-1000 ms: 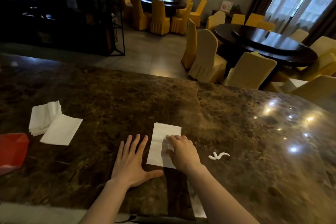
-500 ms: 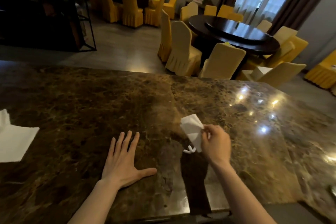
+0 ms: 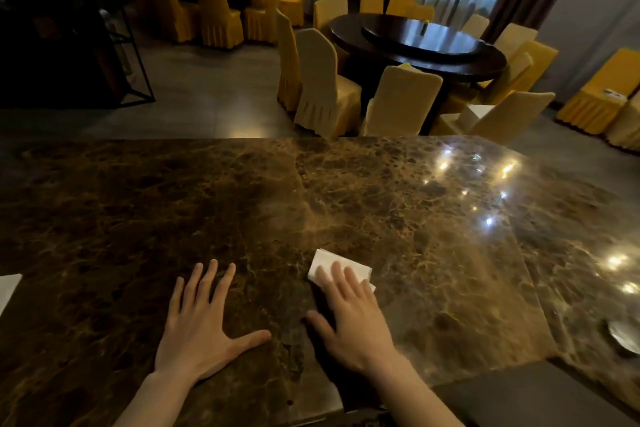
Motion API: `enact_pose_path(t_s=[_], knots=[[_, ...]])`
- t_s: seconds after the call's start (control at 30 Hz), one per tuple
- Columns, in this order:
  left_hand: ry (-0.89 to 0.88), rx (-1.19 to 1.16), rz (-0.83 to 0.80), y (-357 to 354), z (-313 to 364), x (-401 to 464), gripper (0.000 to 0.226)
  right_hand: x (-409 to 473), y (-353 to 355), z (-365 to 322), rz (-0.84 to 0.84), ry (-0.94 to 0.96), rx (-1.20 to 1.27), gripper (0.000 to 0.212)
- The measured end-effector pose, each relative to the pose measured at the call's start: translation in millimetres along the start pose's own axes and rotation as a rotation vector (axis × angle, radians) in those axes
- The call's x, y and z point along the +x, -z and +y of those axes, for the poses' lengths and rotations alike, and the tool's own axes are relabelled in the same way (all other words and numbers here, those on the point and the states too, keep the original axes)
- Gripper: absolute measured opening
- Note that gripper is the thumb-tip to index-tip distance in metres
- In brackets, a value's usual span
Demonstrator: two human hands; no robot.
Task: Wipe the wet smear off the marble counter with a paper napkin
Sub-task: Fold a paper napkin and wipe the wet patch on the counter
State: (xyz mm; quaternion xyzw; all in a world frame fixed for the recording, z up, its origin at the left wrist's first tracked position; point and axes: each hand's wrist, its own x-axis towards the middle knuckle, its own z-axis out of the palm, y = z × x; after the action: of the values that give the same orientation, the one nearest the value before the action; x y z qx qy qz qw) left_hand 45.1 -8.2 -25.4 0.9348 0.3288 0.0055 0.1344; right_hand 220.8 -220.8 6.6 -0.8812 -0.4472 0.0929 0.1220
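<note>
The right hand [image 3: 353, 319] lay flat on the folded paper napkin [image 3: 341, 267], palm down and fingers spread over it, so its grip was not closed around the paper at all: the fingers were apart and pressing it onto the marble worktop [image 3: 415, 204]. That hold suits wiping, since a flat palm spreads the pressure and keeps the whole pad in contact with the stone. The napkin sat at the 12 o'clock side of that hand, its far edge and one corner showing beyond the fingertips, near the front edge of the worktop. The wet smear itself could not be seen; judging by the placement, it probably lay under the napkin.

The left hand [image 3: 204, 326] rested at about 9 o'clock from the right, flat and empty with fingers splayed, most likely to brace the body while the other hand rubbed.

Another white napkin edge [image 3: 7, 288] showed at the far 9 o'clock margin, well apart from both hands.
</note>
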Motion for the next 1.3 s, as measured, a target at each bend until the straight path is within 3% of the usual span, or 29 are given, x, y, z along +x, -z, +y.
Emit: enact_pose_path(t_s=[0.17, 0.37, 0.57, 0.63, 0.77, 1.0, 1.17, 1.3], knots=[[-0.001, -0.001, 0.009, -1, -1, 1, 0.137, -17, -25, -10, -0.024, 0.026, -0.056, 0.072], [0.0, -0.005, 0.001, 3, 3, -1, 0.139, 3, 4, 38, 0.027, -0.318, 0.007, 0.065], [0.005, 0.039, -0.014, 3, 2, -1, 0.137, -16, -33, -25, -0.023, 0.05, 0.114, 0.063], [0.01, 0.034, -0.004, 2, 3, 0, 0.137, -14, -19, 1, 0.025, 0.023, 0.076, 0.059], [0.014, 0.034, -0.017, 3, 4, -1, 0.137, -2, 13, 46, 0.046, -0.272, 0.043, 0.057], [0.024, 0.069, -0.042, 8, 7, -1, 0.137, -19, -28, -42, -0.065, 0.139, 0.16, 0.06], [0.02, 0.063, -0.052, 10, 8, -2, 0.138, -7, 6, 14, 0.092, -0.074, 0.1, 0.053], [0.018, 0.053, -0.057, 10, 8, -2, 0.138, 0, -3, -5, 0.143, -0.112, 0.102, 0.053]])
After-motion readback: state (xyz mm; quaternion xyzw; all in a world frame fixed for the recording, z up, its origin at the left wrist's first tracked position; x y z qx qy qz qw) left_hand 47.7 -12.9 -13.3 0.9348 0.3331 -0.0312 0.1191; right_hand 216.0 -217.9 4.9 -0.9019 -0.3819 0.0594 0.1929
